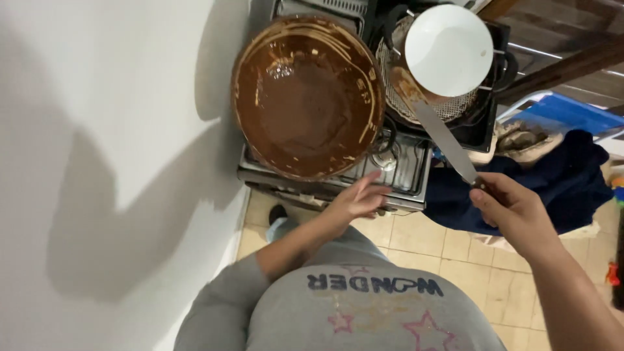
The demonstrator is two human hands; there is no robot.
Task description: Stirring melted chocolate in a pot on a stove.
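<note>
A wide round pan (305,97) full of brown liquid sits on a gas stove (406,175). My left hand (359,197) is open, fingers spread, by the stove's front edge just below the pan. My right hand (511,208) grips the handle of a long flat metal spatula (437,130). Its blade reaches up to a wire strainer (448,107) on the right burner. A white plate (448,49) lies over that strainer.
A white wall (110,162) stands close on the left of the stove. A dark blue cloth (565,182) drapes over something to the right. Beige floor tiles (429,247) lie below. A blue object (572,110) sits at far right.
</note>
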